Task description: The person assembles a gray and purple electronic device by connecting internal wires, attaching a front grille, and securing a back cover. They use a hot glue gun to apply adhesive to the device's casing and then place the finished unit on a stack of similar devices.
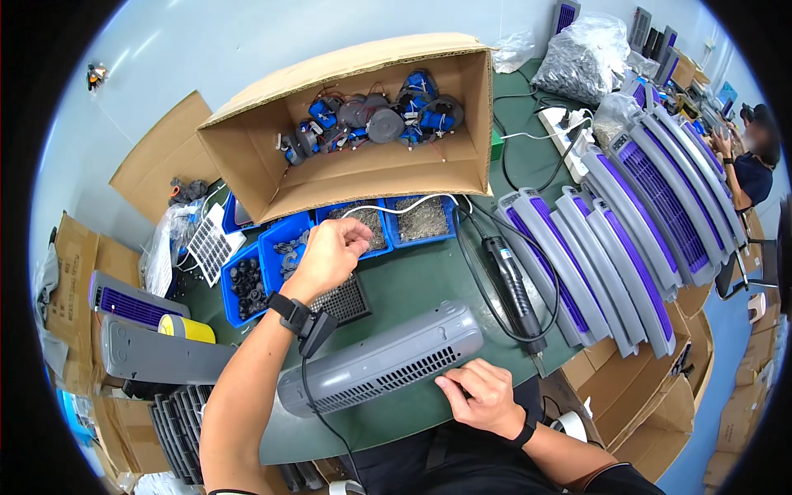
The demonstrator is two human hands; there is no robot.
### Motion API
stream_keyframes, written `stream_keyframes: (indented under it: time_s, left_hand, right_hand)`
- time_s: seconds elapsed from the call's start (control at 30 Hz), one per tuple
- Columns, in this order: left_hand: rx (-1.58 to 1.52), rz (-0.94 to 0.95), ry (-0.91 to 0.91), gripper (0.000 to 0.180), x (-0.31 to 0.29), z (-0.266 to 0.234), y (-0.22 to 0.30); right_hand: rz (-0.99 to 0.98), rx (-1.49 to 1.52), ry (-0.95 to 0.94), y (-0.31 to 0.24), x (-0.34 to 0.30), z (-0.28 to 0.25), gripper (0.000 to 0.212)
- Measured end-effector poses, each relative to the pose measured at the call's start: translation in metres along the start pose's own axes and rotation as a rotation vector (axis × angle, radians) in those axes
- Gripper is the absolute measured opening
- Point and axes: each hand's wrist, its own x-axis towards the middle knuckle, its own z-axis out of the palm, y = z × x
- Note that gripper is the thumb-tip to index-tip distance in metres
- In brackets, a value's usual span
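Grey vented housing [379, 359] lies flat on green table [429, 272], near edge. Right hand [481, 394] rests on its lower right corner, fingers loosely bent. Left hand [332, 254] over blue bins [285, 256], fingertips pinched together; contents unclear. Electric screwdriver [513, 285] just right, cardboard box [355, 124] behind.

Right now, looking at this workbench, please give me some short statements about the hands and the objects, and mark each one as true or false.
1. The left hand reaches over the blue bins. True.
2. The right hand holds the electric screwdriver. False: it rests on the grey housing; the screwdriver lies alone on the green table.
3. The cardboard box is lying on its side, with blue and grey parts inside. True.
4. The purple-and-grey housings are stacked on the person's left. False: they are on the right.
5. Both wrists carry black bands. True.
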Motion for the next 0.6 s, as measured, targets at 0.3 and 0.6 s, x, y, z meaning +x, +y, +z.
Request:
stream_keyframes:
  time_s: [0.3,0.6]
  left_hand:
    - [-0.409,-0.05,-0.071,0.014,-0.043,-0.02,0.029]
    - [-1.084,-0.339,-0.154,0.015,-0.215,-0.007,0.071]
  right_hand:
    - [-0.017,0.017,-0.032,0.002,0.0,-0.001,0.012]
    - [0.062,0.584,-0.086,-0.046,0.023,-0.019,0.021]
